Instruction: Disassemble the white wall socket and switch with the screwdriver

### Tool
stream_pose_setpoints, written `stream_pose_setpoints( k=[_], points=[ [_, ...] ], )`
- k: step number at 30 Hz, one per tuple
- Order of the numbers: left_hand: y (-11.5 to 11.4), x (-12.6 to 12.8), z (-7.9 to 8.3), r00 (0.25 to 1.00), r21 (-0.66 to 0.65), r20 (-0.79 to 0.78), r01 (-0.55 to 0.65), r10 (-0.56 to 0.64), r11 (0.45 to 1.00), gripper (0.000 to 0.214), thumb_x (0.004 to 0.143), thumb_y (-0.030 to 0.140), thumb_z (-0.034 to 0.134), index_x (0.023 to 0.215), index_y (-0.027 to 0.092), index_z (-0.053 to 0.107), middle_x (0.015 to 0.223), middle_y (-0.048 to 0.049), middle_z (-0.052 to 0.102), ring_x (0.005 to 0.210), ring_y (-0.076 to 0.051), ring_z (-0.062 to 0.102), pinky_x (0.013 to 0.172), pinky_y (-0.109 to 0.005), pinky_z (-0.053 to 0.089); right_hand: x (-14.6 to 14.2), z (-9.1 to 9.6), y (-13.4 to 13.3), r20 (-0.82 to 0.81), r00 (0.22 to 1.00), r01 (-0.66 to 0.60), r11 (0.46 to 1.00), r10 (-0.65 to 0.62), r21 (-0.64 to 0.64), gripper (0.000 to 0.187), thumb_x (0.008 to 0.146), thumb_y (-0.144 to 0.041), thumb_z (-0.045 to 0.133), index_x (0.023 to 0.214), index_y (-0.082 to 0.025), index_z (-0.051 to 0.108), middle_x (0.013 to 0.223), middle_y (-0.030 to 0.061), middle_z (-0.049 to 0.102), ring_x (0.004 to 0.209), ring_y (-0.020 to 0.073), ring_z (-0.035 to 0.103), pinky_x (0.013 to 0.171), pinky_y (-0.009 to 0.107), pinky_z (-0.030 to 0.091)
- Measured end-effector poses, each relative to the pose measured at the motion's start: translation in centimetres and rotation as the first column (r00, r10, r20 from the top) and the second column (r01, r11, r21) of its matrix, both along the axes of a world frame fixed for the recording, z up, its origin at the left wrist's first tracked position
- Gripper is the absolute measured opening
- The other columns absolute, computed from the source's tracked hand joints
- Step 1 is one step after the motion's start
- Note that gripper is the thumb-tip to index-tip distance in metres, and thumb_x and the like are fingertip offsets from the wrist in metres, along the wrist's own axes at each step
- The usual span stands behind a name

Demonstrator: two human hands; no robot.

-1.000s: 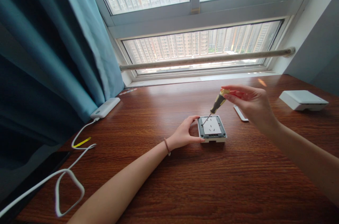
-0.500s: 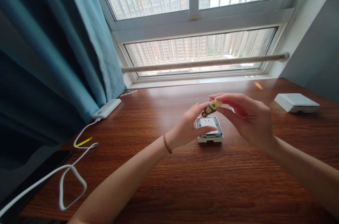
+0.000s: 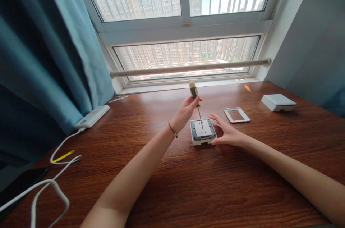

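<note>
A square wall socket module [image 3: 202, 131] with a grey frame and white face lies on the wooden desk [image 3: 205, 181]. My left hand [image 3: 185, 110] is closed round a yellow-and-black screwdriver [image 3: 194, 95], held upright with its tip on the socket's face. My right hand [image 3: 228, 133] rests at the socket's right edge, fingers spread and touching its side. A white cover frame [image 3: 236, 114] lies just beyond the right hand.
A white box [image 3: 278, 102] sits at the far right of the desk. At the left are a white power bank [image 3: 92, 117], a looping white cable [image 3: 51, 181], a dark phone [image 3: 18, 186] and a blue curtain [image 3: 43, 48]. A window is behind.
The screwdriver passed from my right hand to my left, which now holds it upright on the socket. My right hand dropped to the socket's right edge. The view shifted right.
</note>
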State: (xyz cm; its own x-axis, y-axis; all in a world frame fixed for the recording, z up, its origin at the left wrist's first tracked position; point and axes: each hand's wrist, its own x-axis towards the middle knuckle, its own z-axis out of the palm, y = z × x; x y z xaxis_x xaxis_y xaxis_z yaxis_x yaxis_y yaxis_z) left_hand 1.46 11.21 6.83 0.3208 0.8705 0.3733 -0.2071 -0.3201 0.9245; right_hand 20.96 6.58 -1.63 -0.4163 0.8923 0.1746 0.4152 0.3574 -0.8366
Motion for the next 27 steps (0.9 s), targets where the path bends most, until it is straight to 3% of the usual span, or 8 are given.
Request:
stream_pose_setpoints(
  k=[2, 4, 11, 27],
  points=[
    [-0.1, -0.1, -0.9, 0.999, -0.047, -0.002, -0.043, 0.043, 0.998, 0.028, 0.077, 0.04, 0.058, 0.072, 0.013, 0.06, 0.071, -0.0011, 0.057, 0.059, -0.007, 0.044, 0.056, -0.022, 0.036, 0.1, -0.8, -0.2, -0.034, 0.999, -0.035, 0.998, 0.033, -0.053, 0.113, 0.051, -0.036, 0.079, 0.139, -0.017, 0.01, 0.143, 0.0198, 0.022, 0.132, 0.0273, 0.026, 0.108, 0.045, 0.02],
    [-0.3, -0.3, -1.5, 0.999, -0.099, 0.04, -0.002, 0.006, 0.995, 0.026, 0.076, 0.039, 0.059, 0.074, 0.013, 0.059, 0.071, -0.001, 0.057, 0.054, -0.006, 0.041, 0.052, -0.022, 0.033, 0.0, -1.1, -0.3, -0.059, 0.998, -0.036, 0.998, 0.033, -0.057, 0.112, 0.051, -0.035, 0.079, 0.139, -0.018, 0.012, 0.142, 0.0192, 0.025, 0.131, 0.0276, 0.028, 0.108, 0.046, 0.02],
    [-1.1, -0.2, -1.7, 0.996, -0.111, -0.019, 0.089, -0.091, 0.99, 0.023, 0.074, 0.032, 0.063, 0.083, 0.012, 0.057, 0.082, -0.0072, 0.064, 0.062, -0.01, 0.052, 0.061, -0.026, 0.042, -0.1, -2.0, 0.0, -0.111, 0.993, 0.038, 0.999, -0.039, -0.007, 0.095, 0.055, -0.034, 0.077, 0.135, -0.018, 0.028, 0.137, 0.0158, 0.038, 0.124, 0.0295, 0.039, 0.105, 0.046, 0.029],
    [-1.6, 0.3, -1.6, 0.982, 0.042, -0.184, 0.047, -0.038, 0.998, 0.022, 0.073, 0.033, 0.063, 0.078, 0.012, 0.056, 0.071, -0.0037, 0.061, 0.057, -0.009, 0.05, 0.055, -0.023, 0.042, -0.3, -1.5, -0.2, -0.052, 0.999, 0.012, 0.996, -0.007, 0.085, 0.084, 0.061, -0.035, 0.074, 0.131, -0.017, 0.032, 0.131, 0.0143, 0.044, 0.119, 0.0253, 0.044, 0.102, 0.043, 0.034]
  ],
)
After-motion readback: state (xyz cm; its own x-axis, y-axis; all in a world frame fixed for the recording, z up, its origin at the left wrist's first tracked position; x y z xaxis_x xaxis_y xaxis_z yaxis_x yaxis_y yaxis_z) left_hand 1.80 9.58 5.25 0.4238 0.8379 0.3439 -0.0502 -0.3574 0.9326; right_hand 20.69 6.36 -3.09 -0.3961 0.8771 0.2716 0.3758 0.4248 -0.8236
